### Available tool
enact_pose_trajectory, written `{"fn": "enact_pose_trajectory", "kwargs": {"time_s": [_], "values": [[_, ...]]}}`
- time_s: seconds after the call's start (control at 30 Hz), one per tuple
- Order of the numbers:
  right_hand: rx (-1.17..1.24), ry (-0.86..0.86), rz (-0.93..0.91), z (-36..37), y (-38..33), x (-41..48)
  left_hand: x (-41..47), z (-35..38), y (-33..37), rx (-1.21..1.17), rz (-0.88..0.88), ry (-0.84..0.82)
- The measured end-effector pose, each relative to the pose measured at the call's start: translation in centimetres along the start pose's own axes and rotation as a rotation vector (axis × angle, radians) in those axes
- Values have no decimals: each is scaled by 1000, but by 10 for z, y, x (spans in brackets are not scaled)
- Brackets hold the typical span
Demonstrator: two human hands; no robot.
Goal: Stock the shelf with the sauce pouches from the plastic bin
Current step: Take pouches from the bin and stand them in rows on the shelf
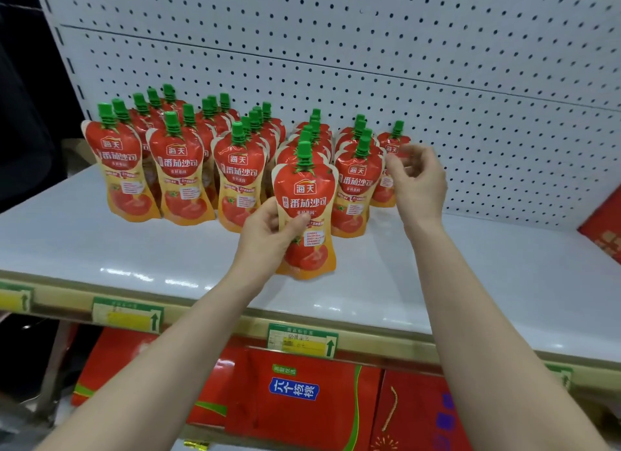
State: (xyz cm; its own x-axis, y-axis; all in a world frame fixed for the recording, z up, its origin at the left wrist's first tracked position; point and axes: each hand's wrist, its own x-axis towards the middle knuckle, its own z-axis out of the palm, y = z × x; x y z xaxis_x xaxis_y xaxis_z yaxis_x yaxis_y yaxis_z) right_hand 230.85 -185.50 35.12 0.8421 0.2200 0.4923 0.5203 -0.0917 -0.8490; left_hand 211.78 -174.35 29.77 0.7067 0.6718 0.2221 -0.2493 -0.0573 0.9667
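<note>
Red, green-capped sauce pouch (304, 212) upright at white shelf (100, 245) front; pouch rows (181, 168) standing behind.

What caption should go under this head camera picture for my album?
Left hand holds a sauce pouch upright over the white shelf; right hand hovers beside the stocked rows.

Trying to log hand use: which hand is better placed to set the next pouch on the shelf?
Left. The left hand has its grip round an upright pouch in front of a row on the shelf. The right hand has an empty grip, fingers loosely curled.
</note>
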Motion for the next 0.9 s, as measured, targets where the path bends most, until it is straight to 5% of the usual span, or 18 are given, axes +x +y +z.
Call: {"fn": "enact_pose_trajectory", "kwargs": {"time_s": [0.07, 0.23, 0.47, 0.9], "values": [[25, -44, -83, -8, -16, -7, -2, 6, -1, -9, 5, -42], [124, -567, 74, -19, -45, -27, -6, 23, -3, -6, 1, -108], [99, -730, 147, -32, -45, -25, -7, 36, -12, 17, -10, -135], [106, -379, 65, -18, -10, -3, -12, 44, -36, 480, -30, -76]]}}
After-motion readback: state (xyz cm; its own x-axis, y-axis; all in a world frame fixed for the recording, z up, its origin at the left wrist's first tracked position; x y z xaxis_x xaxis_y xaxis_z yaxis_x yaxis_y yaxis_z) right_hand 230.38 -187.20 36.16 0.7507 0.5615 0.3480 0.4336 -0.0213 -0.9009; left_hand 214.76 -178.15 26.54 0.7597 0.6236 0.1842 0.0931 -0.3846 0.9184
